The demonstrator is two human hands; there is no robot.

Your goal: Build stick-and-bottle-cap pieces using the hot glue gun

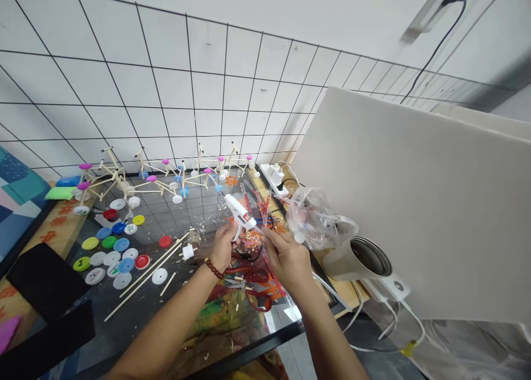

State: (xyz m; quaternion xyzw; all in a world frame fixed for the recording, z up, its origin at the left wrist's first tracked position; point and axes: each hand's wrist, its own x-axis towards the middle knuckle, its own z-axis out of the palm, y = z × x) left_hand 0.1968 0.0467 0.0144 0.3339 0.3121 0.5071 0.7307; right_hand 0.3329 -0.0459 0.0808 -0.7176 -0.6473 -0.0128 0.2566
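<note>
A white hot glue gun is in my left hand, whose fingers wrap round its handle. Its nozzle points away from me, up and to the left. At the rear end, my right hand pinches a translucent glue stick that lines up with the back of the gun; how deep it sits inside is hard to see. Below the hands lie red-handled scissors. Left of them are thin wooden sticks, a small white piece and many coloured bottle caps.
Several stick models with cap wheels and pink tops stand along the tiled wall. On the right are a power strip, a clear plastic bag, a roll of tape or cardboard, loose cables and a large white board.
</note>
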